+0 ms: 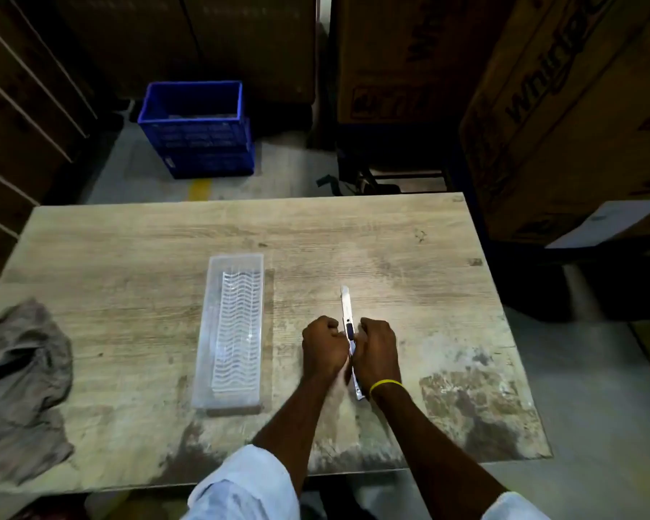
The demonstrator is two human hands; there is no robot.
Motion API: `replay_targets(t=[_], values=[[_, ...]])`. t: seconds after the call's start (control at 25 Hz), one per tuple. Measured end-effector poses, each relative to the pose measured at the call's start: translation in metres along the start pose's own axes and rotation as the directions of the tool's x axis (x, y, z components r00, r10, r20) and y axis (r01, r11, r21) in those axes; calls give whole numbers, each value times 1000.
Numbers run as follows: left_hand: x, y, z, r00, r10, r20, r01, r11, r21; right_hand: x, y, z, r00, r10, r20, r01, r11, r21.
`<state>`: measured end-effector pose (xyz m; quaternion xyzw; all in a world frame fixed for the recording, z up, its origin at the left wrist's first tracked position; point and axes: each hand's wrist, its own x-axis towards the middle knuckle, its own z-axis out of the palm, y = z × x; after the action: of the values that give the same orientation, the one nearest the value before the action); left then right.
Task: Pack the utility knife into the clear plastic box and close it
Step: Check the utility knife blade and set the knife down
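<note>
Blue crate [198,133], yellow wristband [385,385]

A worn wooden table [409,234] with pale, scuffed patches. A clear box [213,332] lies open near its middle. A crumpled grey cloth [23,388] sits at the left edge. A knife [346,305] is right of the box, between two hands.
</note>
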<state>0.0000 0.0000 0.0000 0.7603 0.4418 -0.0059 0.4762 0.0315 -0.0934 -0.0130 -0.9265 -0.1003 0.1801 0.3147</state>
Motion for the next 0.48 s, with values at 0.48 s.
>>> replay_targets(t=[0.48], values=[[16,4,10,962,-268,58,274,949,-154,20,-20,3,893,450,-31,-425,861,278]])
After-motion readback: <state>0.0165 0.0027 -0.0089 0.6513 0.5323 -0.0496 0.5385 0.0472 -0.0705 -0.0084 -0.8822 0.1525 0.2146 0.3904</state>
